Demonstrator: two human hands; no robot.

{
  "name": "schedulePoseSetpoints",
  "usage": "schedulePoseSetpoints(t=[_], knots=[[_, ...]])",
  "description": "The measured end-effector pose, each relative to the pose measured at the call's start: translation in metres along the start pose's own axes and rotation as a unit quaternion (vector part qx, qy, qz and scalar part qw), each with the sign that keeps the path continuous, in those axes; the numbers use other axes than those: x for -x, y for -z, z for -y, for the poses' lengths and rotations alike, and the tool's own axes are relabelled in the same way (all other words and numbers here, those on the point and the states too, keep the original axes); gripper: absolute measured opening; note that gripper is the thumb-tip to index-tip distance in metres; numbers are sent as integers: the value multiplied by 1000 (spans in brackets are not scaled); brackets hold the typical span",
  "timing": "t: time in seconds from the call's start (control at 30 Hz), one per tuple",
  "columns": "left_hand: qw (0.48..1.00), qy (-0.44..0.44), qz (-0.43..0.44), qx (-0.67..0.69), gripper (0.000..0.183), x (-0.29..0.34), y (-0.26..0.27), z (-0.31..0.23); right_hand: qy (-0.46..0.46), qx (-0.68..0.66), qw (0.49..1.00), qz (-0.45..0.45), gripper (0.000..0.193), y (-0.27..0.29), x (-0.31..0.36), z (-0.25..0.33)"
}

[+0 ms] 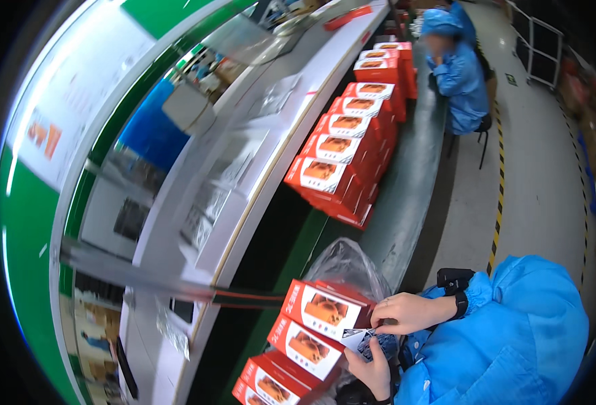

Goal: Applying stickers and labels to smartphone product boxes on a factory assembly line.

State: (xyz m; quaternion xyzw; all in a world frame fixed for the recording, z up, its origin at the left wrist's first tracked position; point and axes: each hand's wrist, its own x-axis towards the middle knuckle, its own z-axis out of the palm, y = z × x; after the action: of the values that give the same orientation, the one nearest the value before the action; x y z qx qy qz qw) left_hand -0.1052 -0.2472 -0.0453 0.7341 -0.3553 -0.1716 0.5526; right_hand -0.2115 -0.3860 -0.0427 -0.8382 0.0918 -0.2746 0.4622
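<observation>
My right hand (409, 312) grips the open end of a red carton (325, 309) with an orange picture on a white panel. The carton lies tilted at the near end of the green conveyor belt (406, 182). Just below, my left hand (372, 364) holds a small printed leaflet (360, 339) against that open end, thumb on top of it. Both sleeves are blue, and a black band is on the right wrist. Two more red cartons (306, 347) (271, 386) lie beside the first one, toward the lower left. A crumpled clear plastic bag (347, 265) sits behind the held carton.
A row of several stacked red cartons (342, 152) runs up the belt. A person in a blue coat and cap (461, 74) sits at the belt's far end. A white shelf (291, 128) runs along the left. A yellow-black floor stripe (497, 202) and metal railing (541, 47) are at right.
</observation>
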Motion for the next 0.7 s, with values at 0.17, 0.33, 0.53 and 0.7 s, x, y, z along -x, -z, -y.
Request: schedulePoseSetpoints(t=[0.17, 0.33, 0.53, 0.7], knots=[[998, -16, 29, -44, 46, -14, -21, -2, -54, -7, 998, -38, 16, 16, 5, -10], [996, 28, 23, -84, 60, -34, -30, -6, -47, -20, 997, -66, 15, 26, -8, -20], [993, 2, 9, -116, 66, -49, -37, 27, -48, -40, 996, -68, 15, 38, -21, -33], [992, 16, -17, -120, 64, -63, -43, 23, -50, -50, 997, -38, 15, 43, -31, -41]])
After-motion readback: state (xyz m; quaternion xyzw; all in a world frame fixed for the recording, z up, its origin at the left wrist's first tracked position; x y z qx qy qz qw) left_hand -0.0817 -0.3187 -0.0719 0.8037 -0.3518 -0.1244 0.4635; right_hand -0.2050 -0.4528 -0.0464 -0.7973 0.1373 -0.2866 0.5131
